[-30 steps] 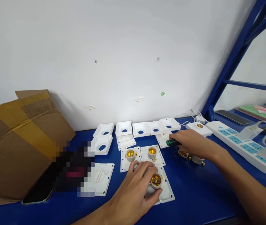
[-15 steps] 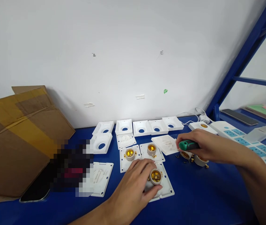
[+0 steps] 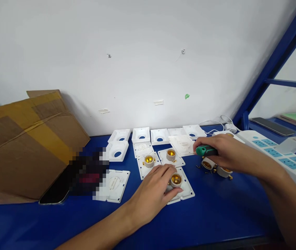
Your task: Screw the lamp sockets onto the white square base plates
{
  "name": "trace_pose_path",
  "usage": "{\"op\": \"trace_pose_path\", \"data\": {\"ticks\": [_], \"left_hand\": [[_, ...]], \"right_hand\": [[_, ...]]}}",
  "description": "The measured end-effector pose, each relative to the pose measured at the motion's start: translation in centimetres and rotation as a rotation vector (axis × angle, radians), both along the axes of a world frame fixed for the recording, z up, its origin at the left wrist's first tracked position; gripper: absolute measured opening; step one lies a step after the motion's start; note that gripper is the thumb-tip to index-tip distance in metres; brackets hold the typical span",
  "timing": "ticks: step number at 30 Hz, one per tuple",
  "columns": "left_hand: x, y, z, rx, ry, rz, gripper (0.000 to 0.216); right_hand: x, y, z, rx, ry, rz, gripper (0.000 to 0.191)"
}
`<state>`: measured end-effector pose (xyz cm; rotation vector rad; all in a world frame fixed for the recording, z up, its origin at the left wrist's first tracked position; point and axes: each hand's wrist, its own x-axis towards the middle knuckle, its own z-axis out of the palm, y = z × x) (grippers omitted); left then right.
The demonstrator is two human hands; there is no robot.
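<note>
My left hand curls around a round lamp socket with a brass-coloured inside, which sits on a square white base plate. In my right hand is a screwdriver with a green and black handle; its shaft is hidden. The right fingertips are beside the edge of another white plate, and I cannot tell whether they touch. Behind my left hand are two more plates with sockets, a left one and a right one. Loose sockets and small screws lie under my right hand.
Several white square covers with round holes line the wall. A white plate lies left, by a blurred dark patch and a cardboard box. A power strip and a phone are at right on the blue table.
The view has tilted slightly. The white plate near my right hand has shifted back and left, and now overlaps a cover. My left hand stays on the socket; the right keeps the screwdriver.
</note>
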<state>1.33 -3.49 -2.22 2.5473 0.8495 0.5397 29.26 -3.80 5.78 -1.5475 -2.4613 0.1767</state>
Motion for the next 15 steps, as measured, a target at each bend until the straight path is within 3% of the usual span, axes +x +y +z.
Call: {"op": "trace_pose_path", "data": {"ticks": [15], "left_hand": [[-0.48,0.28,-0.20,0.024,-0.026,0.007,0.045]], "right_hand": [[-0.71,-0.03,-0.16,0.012,0.005,-0.011,0.038]]}}
